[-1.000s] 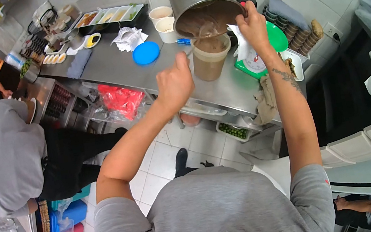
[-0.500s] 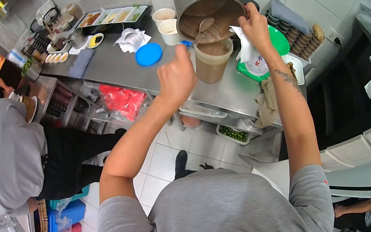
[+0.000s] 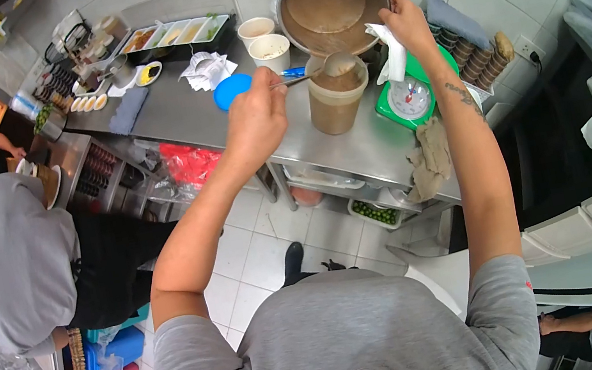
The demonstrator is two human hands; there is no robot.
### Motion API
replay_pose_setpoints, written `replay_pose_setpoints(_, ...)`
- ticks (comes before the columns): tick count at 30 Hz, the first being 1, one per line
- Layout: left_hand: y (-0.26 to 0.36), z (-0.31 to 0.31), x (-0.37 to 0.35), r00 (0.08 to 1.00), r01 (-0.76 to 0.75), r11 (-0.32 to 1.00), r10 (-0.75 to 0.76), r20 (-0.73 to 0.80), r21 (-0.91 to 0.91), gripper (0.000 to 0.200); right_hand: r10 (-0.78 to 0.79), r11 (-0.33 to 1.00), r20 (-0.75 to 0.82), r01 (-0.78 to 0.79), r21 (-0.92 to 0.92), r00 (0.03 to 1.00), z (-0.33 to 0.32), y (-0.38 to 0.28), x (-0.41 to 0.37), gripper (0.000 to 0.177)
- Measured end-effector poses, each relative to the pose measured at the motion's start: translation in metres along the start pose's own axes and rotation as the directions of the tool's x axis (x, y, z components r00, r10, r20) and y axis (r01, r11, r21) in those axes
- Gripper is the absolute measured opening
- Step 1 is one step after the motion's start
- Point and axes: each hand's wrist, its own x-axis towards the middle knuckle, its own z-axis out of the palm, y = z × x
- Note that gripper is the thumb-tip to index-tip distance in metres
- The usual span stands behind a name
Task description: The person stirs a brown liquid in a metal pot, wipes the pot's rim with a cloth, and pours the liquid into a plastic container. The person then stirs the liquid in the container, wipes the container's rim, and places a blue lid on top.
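My left hand (image 3: 258, 122) is closed around the handle of a metal ladle (image 3: 339, 64). The ladle's bowl hangs at the mouth of a tall translucent tub (image 3: 337, 110) with brown contents, standing on the steel counter. A large metal pot (image 3: 299, 38), coated brown inside, is tilted above and behind the tub, its opening facing me. My right hand (image 3: 411, 26) grips the pot's right side, where its handle is mostly hidden. Beneath that hand hangs a white cloth or paper (image 3: 389, 53). Something blue (image 3: 293, 72) lies by the tub's left rim.
A green dial scale (image 3: 408, 99) and brown cloth (image 3: 432, 159) are right of the tub. Two white cups (image 3: 269, 51), a blue lid (image 3: 230, 91) and a tray of toppings (image 3: 175, 35) stand left. A co-worker (image 3: 26, 248) in grey is at far left.
The ladle has come out of the pot and down to the tub's mouth, my left hand shifting left. The pot has turned, showing more of its inside. My right hand is slightly higher.
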Motion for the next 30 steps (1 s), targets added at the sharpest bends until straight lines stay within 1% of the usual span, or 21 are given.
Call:
replay_pose_setpoints(5,-0.005,-0.013,0.020,0.993,-0.015,0.997,0.006,-0.115,-0.073,0.011,0.028,0.997,0.038,-0.031,0.068,0.999,0.006,0.022,0.020,0.021)
replay_pose_setpoints(8,-0.015,-0.010,0.051,0.987,0.027,0.992,-0.046,-0.153,-0.127,0.014,0.195,0.940,0.149,-0.228,0.255,0.969,0.005,0.014,0.024,0.017)
replay_pose_setpoints(10,-0.032,0.007,0.077,0.982,0.037,0.988,-0.064,-0.176,-0.150,0.017,0.228,0.900,0.166,-0.273,0.339,0.959,0.004,0.005,0.025,0.014)
replay_pose_setpoints(13,-0.055,0.032,0.124,0.982,0.136,0.971,-0.158,-0.103,-0.195,0.026,0.281,0.847,0.194,-0.338,0.410,0.940,0.004,0.000,0.028,0.012)
replay_pose_setpoints(16,-0.059,0.046,0.162,0.993,0.107,0.994,-0.109,-0.055,-0.033,0.024,0.317,0.785,0.233,-0.393,0.480,0.919,0.004,0.005,0.038,0.012)
replay_pose_setpoints(19,-0.045,0.043,0.184,0.994,0.096,0.995,-0.096,0.048,-0.001,0.037,0.336,0.720,0.278,-0.436,0.541,0.900,0.002,0.012,0.040,0.013)
replay_pose_setpoints(22,-0.024,0.029,0.195,0.954,0.242,0.970,-0.239,0.182,0.003,0.056,0.336,0.683,0.298,-0.450,0.576,0.893,-0.001,0.019,0.043,0.013)
replay_pose_setpoints(23,-0.035,0.031,0.207,0.965,0.193,0.980,-0.199,0.172,0.047,0.067,0.335,0.674,0.301,-0.451,0.586,0.893,-0.001,0.020,0.044,0.012)
replay_pose_setpoints(26,-0.043,0.025,0.235,0.912,0.345,0.935,-0.313,0.265,-0.085,0.066,0.324,0.637,0.323,-0.457,0.621,0.889,-0.006,0.018,0.048,0.012)
replay_pose_setpoints(27,-0.040,0.023,0.240,0.893,0.397,0.905,-0.342,0.293,-0.154,0.055,0.320,0.632,0.340,-0.467,0.619,0.884,-0.006,0.021,0.051,0.012)
replay_pose_setpoints(30,-0.044,0.023,0.260,0.885,0.364,0.902,-0.258,0.388,-0.230,0.042,0.299,0.623,0.389,-0.487,0.612,0.871,-0.007,0.021,0.057,0.011)
